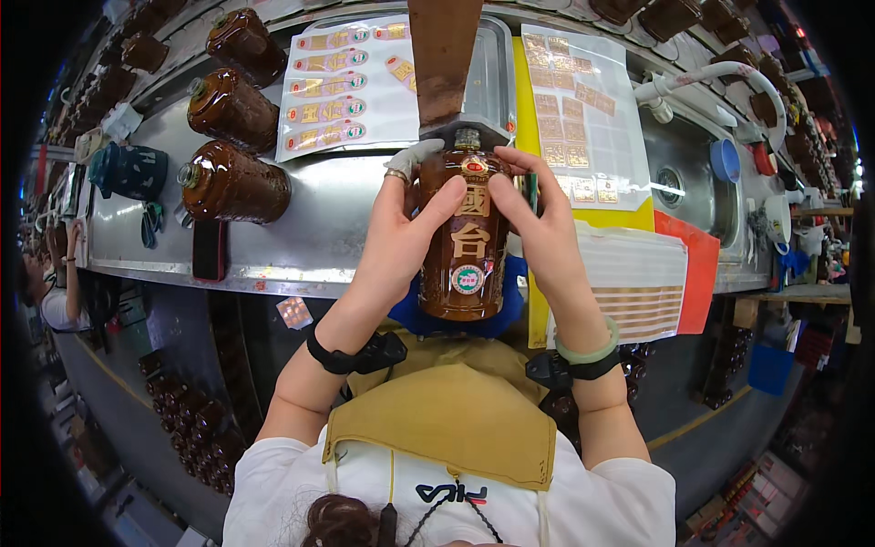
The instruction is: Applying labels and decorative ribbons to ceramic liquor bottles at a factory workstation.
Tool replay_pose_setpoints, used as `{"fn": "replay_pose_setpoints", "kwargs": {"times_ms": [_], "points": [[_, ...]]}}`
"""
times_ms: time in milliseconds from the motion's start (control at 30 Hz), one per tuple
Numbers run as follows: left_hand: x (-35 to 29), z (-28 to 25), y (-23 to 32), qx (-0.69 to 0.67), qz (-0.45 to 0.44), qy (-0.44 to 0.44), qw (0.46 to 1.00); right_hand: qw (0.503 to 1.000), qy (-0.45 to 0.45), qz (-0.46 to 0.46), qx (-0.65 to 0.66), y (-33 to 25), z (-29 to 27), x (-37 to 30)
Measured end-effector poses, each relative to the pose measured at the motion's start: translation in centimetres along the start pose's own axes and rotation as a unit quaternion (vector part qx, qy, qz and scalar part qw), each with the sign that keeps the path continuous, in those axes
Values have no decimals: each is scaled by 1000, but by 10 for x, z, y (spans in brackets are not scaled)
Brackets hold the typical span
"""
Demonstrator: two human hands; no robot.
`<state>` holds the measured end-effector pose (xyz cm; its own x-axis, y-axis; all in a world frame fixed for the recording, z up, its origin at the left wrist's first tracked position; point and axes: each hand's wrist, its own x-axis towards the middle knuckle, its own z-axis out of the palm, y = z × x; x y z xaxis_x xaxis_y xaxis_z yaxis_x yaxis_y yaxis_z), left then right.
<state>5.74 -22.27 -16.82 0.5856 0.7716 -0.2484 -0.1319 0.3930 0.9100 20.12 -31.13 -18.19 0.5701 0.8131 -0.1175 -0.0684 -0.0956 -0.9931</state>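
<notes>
One brown bottle [469,304] is held over the near edge of the metal bench [333,205], neck pointed away | left side is clasped by left hand [407,214] | right side is clasped by right hand [540,205] | sticker sheets [305,87] are laid beyond.

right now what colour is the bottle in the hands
The bottle is glossy brown, as the head view shows.
</notes>
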Motion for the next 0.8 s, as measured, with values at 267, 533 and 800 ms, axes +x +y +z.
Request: {"fn": "replay_pose_setpoints", "kwargs": {"times_ms": [267, 533, 800], "points": [[13, 4, 0, 18, 9, 13, 1000, 997, 34, -38, -54, 0, 8, 8], [16, 4, -7, -12, 43, 10, 999, 997, 38, -44, -41, -3, 10, 10], [19, 8, -9, 11, 34, 30, 999, 998, 45, -30, -44, -8, 14, 12]]}}
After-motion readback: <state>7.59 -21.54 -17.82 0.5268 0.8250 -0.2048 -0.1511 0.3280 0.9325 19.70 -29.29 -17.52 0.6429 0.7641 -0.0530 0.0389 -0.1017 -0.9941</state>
